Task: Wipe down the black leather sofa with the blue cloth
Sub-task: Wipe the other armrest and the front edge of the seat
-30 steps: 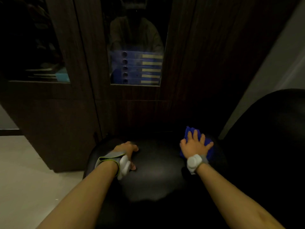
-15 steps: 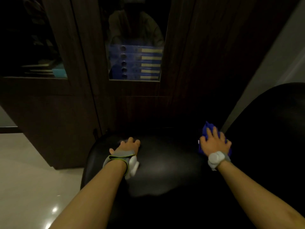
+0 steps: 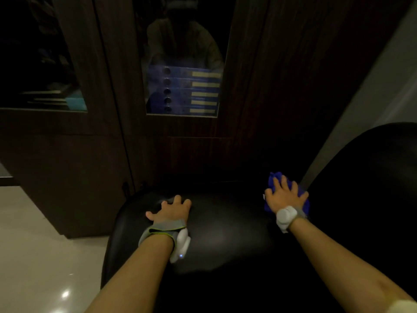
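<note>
Right now your right hand (image 3: 284, 196) lies flat with fingers spread on the blue cloth (image 3: 302, 201), pressing it onto the far right end of the black leather sofa (image 3: 225, 236) arm, just beside the backrest. Your left hand (image 3: 169, 211) rests with fingers spread on the leather, bracing, holding nothing. Unwiped-looking leather stretches leftward from the cloth toward your left hand, so the stroke probably runs that way. Pale spine labels on the blue binders (image 3: 184, 91) behind the cabinet (image 3: 259, 86) glass are unreadable.
</note>
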A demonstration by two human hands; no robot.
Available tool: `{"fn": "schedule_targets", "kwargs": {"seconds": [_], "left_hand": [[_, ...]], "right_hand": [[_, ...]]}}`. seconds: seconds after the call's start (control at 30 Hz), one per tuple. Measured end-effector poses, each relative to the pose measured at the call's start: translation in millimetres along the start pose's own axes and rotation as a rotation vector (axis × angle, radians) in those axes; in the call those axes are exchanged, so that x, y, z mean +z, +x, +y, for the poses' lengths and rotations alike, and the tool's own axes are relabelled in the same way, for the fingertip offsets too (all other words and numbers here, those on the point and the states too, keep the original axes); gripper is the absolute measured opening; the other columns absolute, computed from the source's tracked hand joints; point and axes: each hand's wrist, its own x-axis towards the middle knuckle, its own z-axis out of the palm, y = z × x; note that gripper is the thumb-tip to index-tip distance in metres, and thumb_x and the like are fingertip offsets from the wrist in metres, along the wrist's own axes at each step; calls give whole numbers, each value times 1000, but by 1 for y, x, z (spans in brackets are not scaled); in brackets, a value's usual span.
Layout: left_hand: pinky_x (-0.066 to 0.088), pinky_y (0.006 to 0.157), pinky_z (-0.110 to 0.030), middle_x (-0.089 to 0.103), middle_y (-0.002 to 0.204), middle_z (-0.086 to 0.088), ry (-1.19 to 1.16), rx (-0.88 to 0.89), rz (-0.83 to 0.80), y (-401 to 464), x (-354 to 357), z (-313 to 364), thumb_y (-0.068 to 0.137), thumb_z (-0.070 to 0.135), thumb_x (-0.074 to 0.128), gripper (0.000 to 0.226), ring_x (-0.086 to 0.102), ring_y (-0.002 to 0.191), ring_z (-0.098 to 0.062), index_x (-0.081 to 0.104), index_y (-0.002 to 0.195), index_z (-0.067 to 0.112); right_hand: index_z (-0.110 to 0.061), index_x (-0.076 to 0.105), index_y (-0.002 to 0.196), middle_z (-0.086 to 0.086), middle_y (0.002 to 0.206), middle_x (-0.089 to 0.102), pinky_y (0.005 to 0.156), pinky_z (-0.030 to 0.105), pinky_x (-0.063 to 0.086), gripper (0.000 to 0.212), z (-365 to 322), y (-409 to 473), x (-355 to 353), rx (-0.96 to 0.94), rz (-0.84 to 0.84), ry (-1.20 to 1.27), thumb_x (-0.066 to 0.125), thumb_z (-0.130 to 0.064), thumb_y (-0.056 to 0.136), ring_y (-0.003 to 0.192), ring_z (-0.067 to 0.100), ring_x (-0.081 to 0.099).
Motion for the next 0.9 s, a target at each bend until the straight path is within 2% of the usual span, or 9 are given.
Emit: {"fn": "schedule_targets", "kwargs": {"seconds": [0.1, 0.3, 0.37, 0.43, 0.5, 0.6, 0.77, 0.83, 0.9], "left_hand": [[15, 107, -76, 10, 161, -5, -25, -27, -35, 0, -2, 9, 93, 14, 64, 65, 9, 148, -42, 31, 149, 26], [18, 109, -73, 9, 161, -5, -16, 0, -36, -1, -1, -1, 97, 14, 57, 62, 8, 149, -39, 28, 150, 26], [19, 109, -72, 13, 159, -7, -20, 30, -42, -2, -3, -4, 96, 13, 58, 61, 12, 147, -39, 29, 150, 23], [19, 109, -73, 14, 159, -8, -17, 45, -39, -4, -3, -7, 96, 12, 59, 62, 12, 147, -39, 30, 149, 22], [14, 111, -73, 8, 162, -8, -29, 56, -56, -6, -2, -9, 96, 11, 57, 63, 5, 149, -39, 29, 151, 23], [12, 111, -73, 4, 163, -6, -25, 83, -75, -5, -1, -15, 93, 12, 63, 71, 1, 150, -38, 27, 153, 25], [20, 110, -72, 6, 163, -4, 91, 118, -98, 1, 4, -21, 91, 22, 68, 78, 4, 149, -39, 23, 155, 27], [25, 108, -71, 10, 161, -6, 135, 147, -94, 3, 3, -21, 92, 25, 68, 73, 10, 148, -40, 27, 152, 24], [28, 111, -64, 14, 161, -9, 177, 216, -79, 1, -3, -30, 90, 29, 70, 78, 17, 147, -38, 26, 154, 21]], "right_hand": [[-32, 29, 149, -9, 162, 15, 110, 66, 5, 59, -56, -17, 3, -137, 47, 7, 31, -49, 93, 148, 25, 11], [-45, 24, 151, -19, 160, 18, 115, 45, 11, 60, -91, -78, 20, -891, 87, -106, 29, -59, 93, 147, 8, 17], [-49, 19, 150, -22, 160, 14, 115, 39, 13, 57, -56, -60, 12, -813, 113, -140, 30, -59, 95, 147, 5, 16], [-49, 20, 150, -21, 161, 12, 116, 41, 15, 54, -20, -36, 2, -496, 127, -151, 30, -57, 97, 148, 8, 15], [-42, 20, 152, -17, 162, 9, 117, 50, 13, 56, -9, -23, -3, -192, 70, -90, 29, -54, 98, 149, 15, 11], [-33, 23, 152, -11, 163, 11, 112, 65, 6, 58, -54, -24, -1, -45, 9, -15, 31, -47, 96, 149, 24, 8], [-39, 31, 149, -16, 160, 20, 114, 56, 4, 54, -151, -77, 16, -579, 53, -20, 33, -47, 95, 147, 12, 17], [-43, 22, 151, -20, 161, 13, 116, 49, 0, 58, -163, -107, 25, -848, 38, -59, 32, -49, 94, 148, 6, 9], [-48, 19, 150, -23, 160, 12, 116, 41, 2, 58, -147, -109, 24, -950, 56, -38, 31, -52, 94, 147, 2, 8]]}}
